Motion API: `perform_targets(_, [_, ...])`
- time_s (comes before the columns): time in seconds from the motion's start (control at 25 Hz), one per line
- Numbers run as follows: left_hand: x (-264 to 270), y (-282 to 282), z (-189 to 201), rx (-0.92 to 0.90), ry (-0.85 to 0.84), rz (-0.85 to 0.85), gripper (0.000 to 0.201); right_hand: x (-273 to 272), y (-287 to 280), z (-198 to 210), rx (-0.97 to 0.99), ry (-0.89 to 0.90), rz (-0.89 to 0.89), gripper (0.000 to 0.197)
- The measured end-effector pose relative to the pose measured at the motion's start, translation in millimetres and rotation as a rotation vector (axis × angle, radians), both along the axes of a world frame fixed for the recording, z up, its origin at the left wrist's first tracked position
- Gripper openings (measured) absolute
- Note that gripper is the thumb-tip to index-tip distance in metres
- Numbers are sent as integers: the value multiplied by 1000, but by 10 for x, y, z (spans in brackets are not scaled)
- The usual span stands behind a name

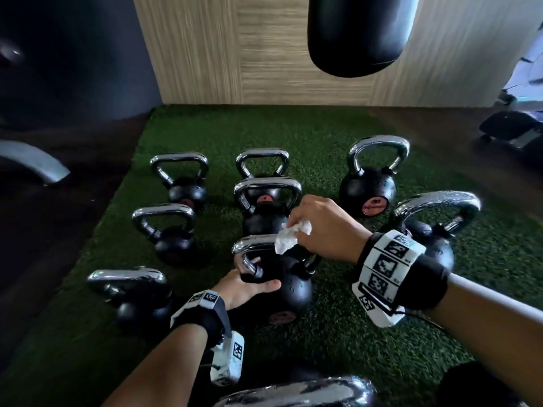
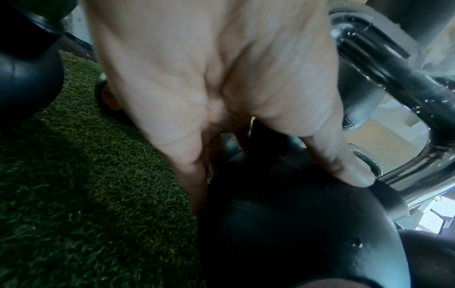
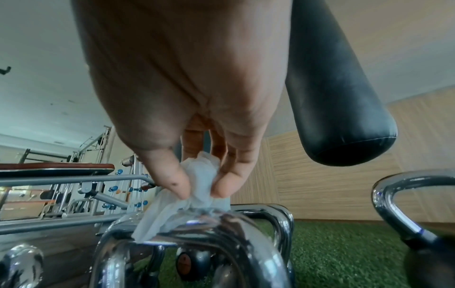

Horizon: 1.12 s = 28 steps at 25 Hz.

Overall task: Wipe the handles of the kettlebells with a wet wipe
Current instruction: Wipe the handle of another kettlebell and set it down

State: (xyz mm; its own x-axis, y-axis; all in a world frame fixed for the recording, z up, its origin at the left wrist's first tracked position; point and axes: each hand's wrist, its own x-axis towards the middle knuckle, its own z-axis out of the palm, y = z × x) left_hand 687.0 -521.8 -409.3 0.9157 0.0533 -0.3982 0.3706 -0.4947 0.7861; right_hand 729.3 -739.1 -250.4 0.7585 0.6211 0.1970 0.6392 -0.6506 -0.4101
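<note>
A black kettlebell [image 1: 289,292] with a wet chrome handle [image 1: 252,243] stands on the green turf in the middle of the group. My left hand [image 1: 252,284] grips the top of its ball by the handle's left leg, thumb laid across the front [image 2: 344,165]. My right hand [image 1: 296,230] pinches a crumpled white wipe [image 1: 291,237] between thumb and fingertips. The wipe [image 3: 162,216] touches the top bar of the handle [image 3: 197,235] near its right end.
Several more chrome-handled kettlebells stand around it on the turf [image 1: 367,333]: a large one close at right [image 1: 432,239], one at front left [image 1: 138,301], one directly behind [image 1: 264,212]. A black punching bag [image 1: 361,33] hangs above. Gym machines stand at left [image 1: 32,163].
</note>
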Motion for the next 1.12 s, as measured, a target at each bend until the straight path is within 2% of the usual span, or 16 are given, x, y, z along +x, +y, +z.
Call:
perform_targets(0.08, [8, 7, -15, -12, -31, 15, 119, -22, 68, -3, 55, 4, 23, 40])
perform_targets(0.12, [1, 7, -21, -25, -33, 27, 115, -19, 93, -2, 58, -3, 33, 40])
perform_targets(0.24, [32, 8, -3, -52, -50, 9, 103, 29, 146, -17, 35, -23, 28, 25])
perform_targets(0.36, [35, 4, 7, -25, -60, -27, 113, 34, 97, 0, -66, -4, -11, 29])
perform_targets(0.48, [-29, -9, -21, -8, -33, 19, 116, 48, -26, 31, -157, -10, -86, 32])
perform_targets(0.64, [-74, -83, -1, -210, 20, 148, 117, -31, -47, 20, -96, 25, -90, 37])
perform_targets(0.76, [-64, -87, 114, -187, 67, 147, 94, -16, -200, 6, 17, 58, -170, 32])
perform_targets(0.88, [-109, -53, 118, -134, -12, 113, 77, 19, -281, -7, 46, 48, -189, 26])
perform_targets(0.96, [-130, -54, 56, -140, -64, 87, 77, 30, -295, -60, 43, 16, -198, 25])
perform_targets(1.12, [-138, 3, -82, -214, -77, 79, 94, 147, -400, -178, 12, 35, -265, 18])
